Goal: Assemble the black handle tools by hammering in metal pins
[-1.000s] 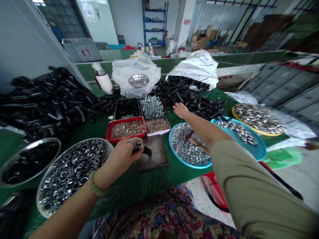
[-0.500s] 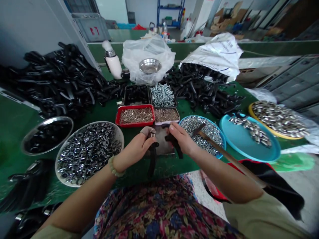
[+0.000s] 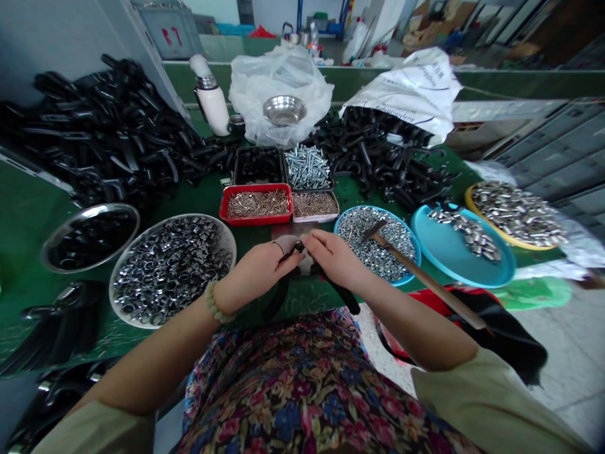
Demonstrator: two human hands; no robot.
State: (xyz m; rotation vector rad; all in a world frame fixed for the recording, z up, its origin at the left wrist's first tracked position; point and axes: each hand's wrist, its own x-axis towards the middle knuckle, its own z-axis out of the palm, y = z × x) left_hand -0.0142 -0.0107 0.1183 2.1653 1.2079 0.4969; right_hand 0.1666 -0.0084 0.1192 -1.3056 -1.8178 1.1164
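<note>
My left hand [image 3: 259, 268] and right hand [image 3: 334, 257] each pinch a curved black part [image 3: 347, 299]; my right forearm [image 3: 411, 321] could knock the overhanging hammer [image 3: 428, 279], spilling the silver fittings [image 3: 357, 221].

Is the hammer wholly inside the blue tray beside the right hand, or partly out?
Partly out: the hammer has its head over the small metal pieces, but its handle extends beyond the blue tray.

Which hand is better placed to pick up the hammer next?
Probably the right hand: the hammer lies on that side, close by its forearm, while the left hand is farther off. The right hand holds a black part, though, so it would likely need freeing first.
</note>
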